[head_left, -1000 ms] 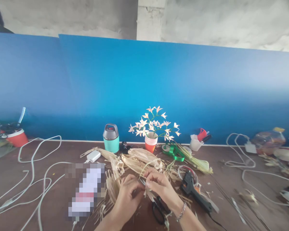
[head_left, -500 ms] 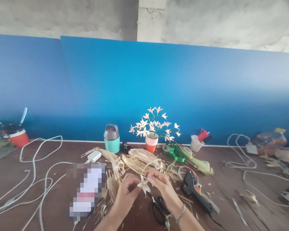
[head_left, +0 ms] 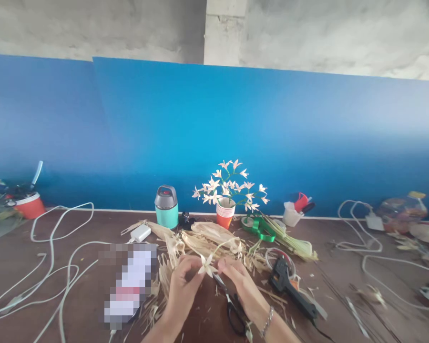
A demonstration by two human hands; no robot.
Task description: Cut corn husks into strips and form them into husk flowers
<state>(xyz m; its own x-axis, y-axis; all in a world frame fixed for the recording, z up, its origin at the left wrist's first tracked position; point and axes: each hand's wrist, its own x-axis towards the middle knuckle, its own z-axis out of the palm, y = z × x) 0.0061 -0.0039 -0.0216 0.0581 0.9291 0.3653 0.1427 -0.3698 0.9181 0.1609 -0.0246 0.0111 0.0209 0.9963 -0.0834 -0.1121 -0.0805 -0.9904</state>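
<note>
A pale husk flower (head_left: 207, 265) with pointed petals faces up between my two hands. My left hand (head_left: 184, 281) is closed at its left side, pinching it between thumb and fingers. My right hand (head_left: 241, 281) is closed just right of the flower, thumb and fingertips together; what they pinch is hidden. A thin pale stem (head_left: 220, 246) curves up and to the right behind the flower. Black-handled scissors (head_left: 232, 312) lie on the table below, partly covered by my right hand. Dried corn husks (head_left: 203, 243) are spread just beyond my fingers.
A paper cup (head_left: 225, 219) holds several finished flowers at the back, beside a teal canister (head_left: 166, 216). A hot glue gun (head_left: 289, 288) lies right of my hands, green ribbon (head_left: 262, 228) behind it. White cables (head_left: 52, 257) loop across the left side of the table.
The flower has moved slightly left and up, and its face has turned more toward me. My left hand has shifted a little left with it. The right fingertips have moved slightly away from the petals.
</note>
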